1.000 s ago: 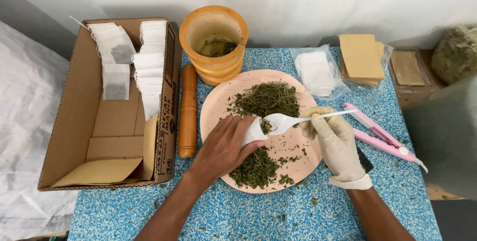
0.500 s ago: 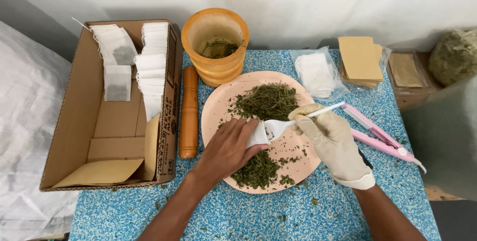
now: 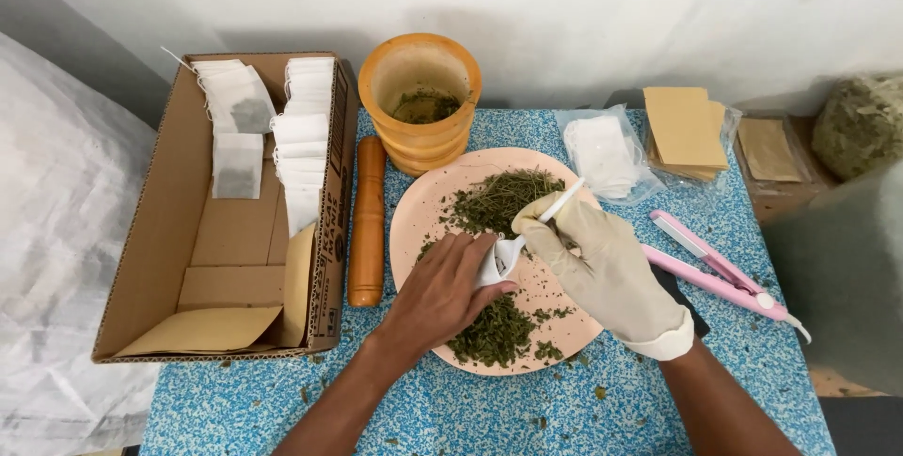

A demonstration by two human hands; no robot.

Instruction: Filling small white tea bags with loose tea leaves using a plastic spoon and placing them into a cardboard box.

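Dried herbs [image 3: 503,197] are being spooned over the pink plate [image 3: 414,221]; a white spoon [image 3: 531,230] is gripped by the gloved right hand [image 3: 602,268], a small white bag [image 3: 489,273] is pinched by the bare left hand [image 3: 437,291].

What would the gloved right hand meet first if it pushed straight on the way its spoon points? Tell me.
The right hand aims the white spoon down-left, into the small white bag that the left hand holds over the pink plate. Depth is uncertain.
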